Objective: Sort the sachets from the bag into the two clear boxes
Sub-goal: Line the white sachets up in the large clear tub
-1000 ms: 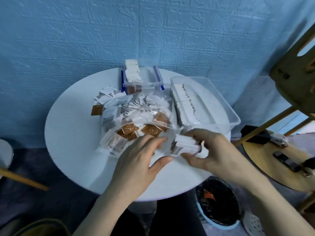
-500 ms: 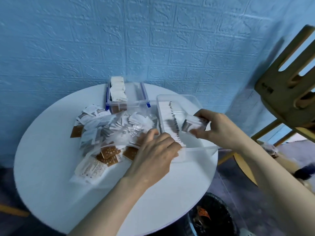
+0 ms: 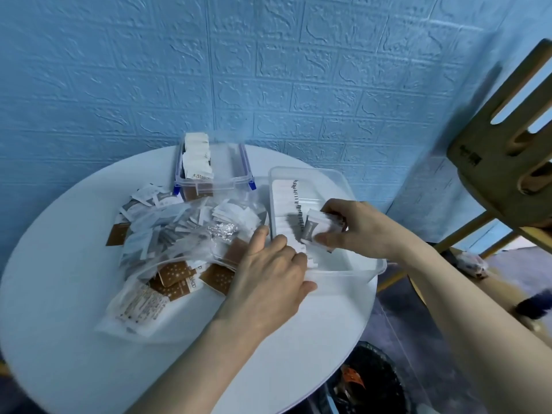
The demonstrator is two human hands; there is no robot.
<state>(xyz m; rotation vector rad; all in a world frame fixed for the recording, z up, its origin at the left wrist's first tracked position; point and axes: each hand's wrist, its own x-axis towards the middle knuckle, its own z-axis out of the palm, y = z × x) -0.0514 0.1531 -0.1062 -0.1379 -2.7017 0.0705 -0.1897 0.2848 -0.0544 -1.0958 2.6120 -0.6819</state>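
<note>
A clear plastic bag (image 3: 179, 234) full of white and brown sachets lies on the round white table (image 3: 74, 324). To its right stands a large clear box (image 3: 352, 267) with a row of white sachets (image 3: 283, 210) standing along its left side. My right hand (image 3: 364, 231) holds a small stack of white sachets (image 3: 318, 227) inside this box, against the row. My left hand (image 3: 268, 279) reaches over the box's near left corner, fingers curled on the row's near end. A smaller clear box with blue clips (image 3: 213, 171) stands behind, holding upright sachets.
Loose sachets (image 3: 146, 195) lie behind the bag, one brown sachet (image 3: 118, 234) at its left. A wooden chair (image 3: 504, 150) stands to the right of the table. A dark bin (image 3: 367, 386) sits on the floor below the table's near right edge. A blue textured wall is behind.
My right hand carried the stack of white sachets from the table's front edge up into the large box and lowered it against the row. My left hand moved from the bag to the box's corner.
</note>
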